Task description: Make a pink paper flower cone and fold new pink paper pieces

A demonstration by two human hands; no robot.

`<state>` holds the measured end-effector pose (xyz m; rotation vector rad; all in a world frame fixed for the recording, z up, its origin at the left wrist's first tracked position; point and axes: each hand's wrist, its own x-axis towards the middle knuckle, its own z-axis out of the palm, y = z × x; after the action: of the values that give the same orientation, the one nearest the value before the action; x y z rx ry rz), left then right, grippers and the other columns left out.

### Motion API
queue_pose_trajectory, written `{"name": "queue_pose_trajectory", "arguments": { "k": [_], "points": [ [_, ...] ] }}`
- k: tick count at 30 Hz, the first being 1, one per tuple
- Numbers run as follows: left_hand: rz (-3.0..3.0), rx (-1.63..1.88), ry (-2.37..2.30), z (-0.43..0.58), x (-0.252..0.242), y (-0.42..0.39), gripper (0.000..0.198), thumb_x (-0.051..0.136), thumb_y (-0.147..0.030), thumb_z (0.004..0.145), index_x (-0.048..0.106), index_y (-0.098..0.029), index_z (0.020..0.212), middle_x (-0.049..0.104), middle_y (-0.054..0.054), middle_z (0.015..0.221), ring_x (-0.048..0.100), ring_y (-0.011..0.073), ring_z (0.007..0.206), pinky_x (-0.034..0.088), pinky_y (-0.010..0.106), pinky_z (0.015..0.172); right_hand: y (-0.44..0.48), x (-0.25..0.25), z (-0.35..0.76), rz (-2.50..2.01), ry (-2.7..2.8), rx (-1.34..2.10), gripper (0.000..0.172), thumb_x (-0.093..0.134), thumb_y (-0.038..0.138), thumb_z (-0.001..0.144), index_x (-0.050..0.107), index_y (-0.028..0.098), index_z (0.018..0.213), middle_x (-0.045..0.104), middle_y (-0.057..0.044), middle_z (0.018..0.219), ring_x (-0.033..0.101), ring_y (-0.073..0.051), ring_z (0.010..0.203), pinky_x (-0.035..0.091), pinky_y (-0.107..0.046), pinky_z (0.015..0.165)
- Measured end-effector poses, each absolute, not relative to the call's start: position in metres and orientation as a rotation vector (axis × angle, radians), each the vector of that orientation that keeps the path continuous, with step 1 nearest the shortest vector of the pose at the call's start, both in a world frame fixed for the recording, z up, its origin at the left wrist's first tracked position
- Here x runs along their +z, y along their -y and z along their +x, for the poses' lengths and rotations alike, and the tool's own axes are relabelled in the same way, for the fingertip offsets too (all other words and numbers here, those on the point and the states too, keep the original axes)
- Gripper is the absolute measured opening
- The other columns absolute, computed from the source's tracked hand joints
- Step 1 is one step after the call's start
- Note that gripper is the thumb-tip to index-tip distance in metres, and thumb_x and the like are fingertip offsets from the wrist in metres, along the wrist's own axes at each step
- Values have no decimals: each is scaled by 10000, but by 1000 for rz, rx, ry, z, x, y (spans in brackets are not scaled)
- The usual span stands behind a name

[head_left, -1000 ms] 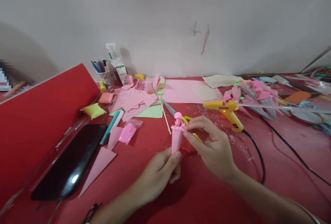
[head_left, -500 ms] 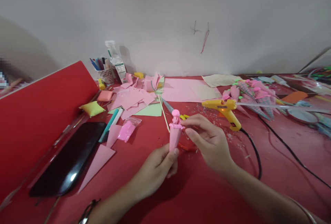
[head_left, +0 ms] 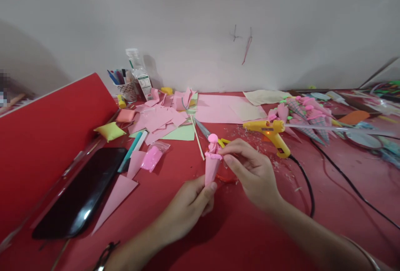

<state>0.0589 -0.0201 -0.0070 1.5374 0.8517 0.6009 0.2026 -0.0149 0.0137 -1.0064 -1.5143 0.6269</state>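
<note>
A small pink paper ice cream cone (head_left: 211,171) stands nearly upright above the table. Pink clay (head_left: 213,155) forms a ruffled rim round its mouth, topped with a swirl and a round ball. My left hand (head_left: 193,198) is closed on the cone's lower end, thumb in front; the tip is hidden in the grip. At the right side of the rim, the thumb and forefinger of my right hand (head_left: 250,171) pinch the clay edge, with the other fingers curled behind. Yellow-handled scissors (head_left: 203,129) lie behind the cone, partly covered by it.
A yellow glue gun (head_left: 271,131) with a lit light and black cord rests at right, before a heap of finished cones (head_left: 309,112). Left lie a black phone (head_left: 81,191), pink paper pieces (head_left: 115,200), a bag of pink clay (head_left: 153,158) and markers (head_left: 133,150).
The cone and both hands stay nearly in place. My right fingertips have moved slightly closer round the clay rim. The whole view has shifted a little.
</note>
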Motion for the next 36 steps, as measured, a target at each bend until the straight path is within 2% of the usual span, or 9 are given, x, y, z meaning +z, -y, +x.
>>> {"name": "queue_pose_trajectory", "arguments": {
  "k": [5, 8, 10, 13, 16, 20, 24, 30, 36],
  "points": [
    [1473, 624, -862, 59, -7, 20, 387, 351, -469, 789, 366, -183, 527, 363, -53, 457, 316, 69, 427, 263, 200, 432, 15, 14, 201, -1009, 1509, 635, 110, 516, 158, 744, 603, 225, 750, 584, 3, 724, 539, -108, 722, 438, -233, 651],
    [1336, 610, -806, 60, -8, 19, 406, 370, -536, 756, 361, -187, 547, 352, -70, 435, 344, 63, 364, 277, 192, 392, 17, 13, 200, -1028, 1456, 662, 109, 505, 187, 746, 581, 226, 814, 566, 10, 700, 533, -90, 629, 438, -206, 561],
    [1238, 655, -797, 60, -8, 17, 408, 371, -538, 756, 364, -184, 552, 371, -69, 434, 407, 72, 361, 316, 197, 415, 19, 12, 199, -1045, 1440, 643, 139, 489, 206, 757, 555, 227, 877, 547, 13, 681, 512, -79, 564, 422, -194, 497],
    [1113, 825, -874, 58, -7, 13, 390, 385, -481, 777, 408, -169, 544, 447, -37, 469, 465, 87, 448, 356, 200, 494, 21, 10, 199, -1052, 1582, 497, 93, 478, 196, 770, 552, 225, 819, 549, 10, 655, 517, -92, 575, 432, -215, 531],
    [942, 995, -924, 56, -5, 9, 354, 442, -437, 762, 434, -162, 540, 471, -29, 520, 418, 79, 490, 348, 182, 500, 22, 6, 197, -989, 1909, 424, 75, 500, 211, 771, 566, 218, 736, 567, 9, 639, 524, -95, 585, 434, -213, 555],
    [805, 1063, -929, 56, -3, 8, 325, 521, -432, 712, 424, -165, 554, 472, -40, 570, 381, 74, 507, 315, 171, 467, 23, -3, 190, -962, 2242, 376, 138, 509, 287, 773, 589, 196, 838, 607, -25, 756, 562, -113, 667, 451, -208, 581],
    [771, 1091, -901, 59, -4, 10, 355, 577, -457, 661, 407, -165, 555, 447, -47, 576, 371, 74, 527, 307, 171, 472, 24, -9, 184, -1036, 2316, 203, 180, 484, 301, 786, 585, 195, 891, 633, -52, 828, 585, -157, 771, 464, -248, 641],
    [696, 1018, -865, 64, -4, 13, 426, 633, -494, 588, 365, -165, 548, 353, -70, 526, 300, 60, 502, 274, 159, 445, 28, -10, 180, -1099, 2343, 89, 150, 444, 229, 803, 584, 177, 817, 642, -44, 745, 589, -144, 645, 452, -229, 564],
    [744, 995, -843, 64, -5, 12, 445, 611, -520, 594, 340, -172, 538, 307, -77, 510, 236, 59, 475, 240, 171, 426, 28, -10, 178, -1017, 2289, 91, 269, 352, 232, 854, 577, 159, 726, 628, -35, 683, 576, -121, 603, 444, -207, 544]
  ]
}}
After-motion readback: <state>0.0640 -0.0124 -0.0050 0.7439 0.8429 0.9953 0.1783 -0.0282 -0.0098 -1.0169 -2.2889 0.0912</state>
